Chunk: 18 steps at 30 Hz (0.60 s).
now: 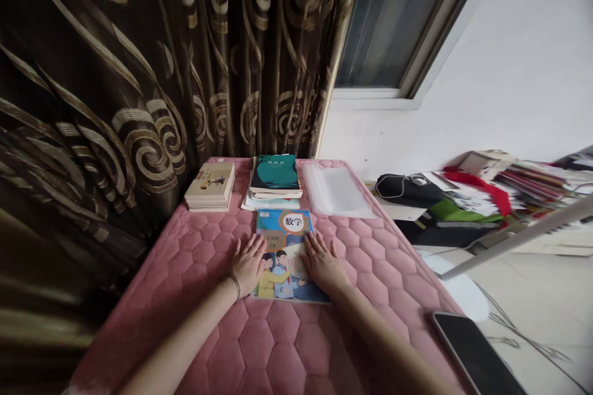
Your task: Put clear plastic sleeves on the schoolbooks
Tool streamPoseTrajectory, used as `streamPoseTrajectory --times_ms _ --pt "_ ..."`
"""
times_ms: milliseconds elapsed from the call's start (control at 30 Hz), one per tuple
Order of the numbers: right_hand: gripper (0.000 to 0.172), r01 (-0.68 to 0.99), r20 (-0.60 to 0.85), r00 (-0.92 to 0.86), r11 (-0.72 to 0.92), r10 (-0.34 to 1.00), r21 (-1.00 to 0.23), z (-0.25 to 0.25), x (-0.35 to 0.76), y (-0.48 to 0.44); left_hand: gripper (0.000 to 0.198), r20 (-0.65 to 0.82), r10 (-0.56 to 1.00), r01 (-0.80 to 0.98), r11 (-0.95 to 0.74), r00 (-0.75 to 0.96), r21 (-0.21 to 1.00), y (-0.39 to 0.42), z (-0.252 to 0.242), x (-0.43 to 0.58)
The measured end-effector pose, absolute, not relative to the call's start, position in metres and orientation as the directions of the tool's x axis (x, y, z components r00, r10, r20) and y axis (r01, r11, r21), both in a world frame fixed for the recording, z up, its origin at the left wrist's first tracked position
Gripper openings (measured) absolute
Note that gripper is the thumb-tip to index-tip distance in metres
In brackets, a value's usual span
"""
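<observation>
A maths textbook (283, 256) with a blue and orange cover, showing the characters 数学 and drawn children, lies flat on a pink quilted mattress (222, 345). My left hand (248, 264) rests palm down on the book's left edge, fingers spread. My right hand (324, 265) lies flat on the cover's right side, also spread. Neither hand grips the book. Beyond it stand a stack of small books (210, 186), a dark green book (275, 174) on other books, and a transparent plastic sleeve (336, 191).
A dark patterned curtain (139, 74) hangs along the mattress's left side. A black tablet or phone (475, 352) lies at its right edge. Farther right, a cluttered surface holds a black bag (407, 190), papers and coloured pencils (530, 184).
</observation>
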State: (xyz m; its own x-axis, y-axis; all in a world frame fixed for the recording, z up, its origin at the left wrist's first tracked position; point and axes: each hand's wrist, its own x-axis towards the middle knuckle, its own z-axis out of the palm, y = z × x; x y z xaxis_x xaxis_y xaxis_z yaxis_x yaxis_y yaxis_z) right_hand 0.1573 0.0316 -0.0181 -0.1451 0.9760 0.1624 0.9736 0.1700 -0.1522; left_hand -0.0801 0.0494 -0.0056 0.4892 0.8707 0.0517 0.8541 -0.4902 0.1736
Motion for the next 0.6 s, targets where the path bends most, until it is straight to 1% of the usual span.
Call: streamPoseTrajectory --times_ms 67,167,267,333,400,467,600 --pt "0.042 0.957 0.199 -0.194 0.230 0.960 -0.176 -0.015 0.151 0.013 0.050 0.034 0.824 0.800 -0.559 0.566 0.219 0.031 -0.003 -0.085" --pt "0.038 0.886 0.266 -0.280 0.356 0.922 -0.299 -0.014 0.134 -0.022 0.048 0.023 0.749 0.710 -0.636 0.662 0.302 0.004 0.003 -0.086" --pt "0.046 0.847 0.304 -0.280 0.383 0.911 -0.369 -0.016 0.117 -0.046 0.052 0.043 0.722 0.671 -0.662 0.691 0.333 -0.010 0.006 -0.084" --pt "0.043 0.851 0.314 -0.248 0.361 0.916 -0.382 -0.017 0.110 -0.051 0.047 0.062 0.734 0.680 -0.654 0.676 0.332 -0.009 0.005 -0.083" --pt "0.034 0.853 0.323 -0.231 0.351 0.918 -0.387 -0.017 0.108 -0.049 0.039 0.085 0.740 0.682 -0.652 0.667 0.330 -0.004 0.002 -0.083" --pt "0.027 0.850 0.321 -0.244 0.362 0.915 -0.384 -0.016 0.110 -0.047 0.033 0.103 0.735 0.674 -0.661 0.670 0.330 0.001 0.000 -0.084" --pt "0.028 0.843 0.311 -0.293 0.398 0.904 -0.362 -0.014 0.127 -0.049 0.029 0.138 0.719 0.654 -0.682 0.681 0.327 0.006 -0.001 -0.093"
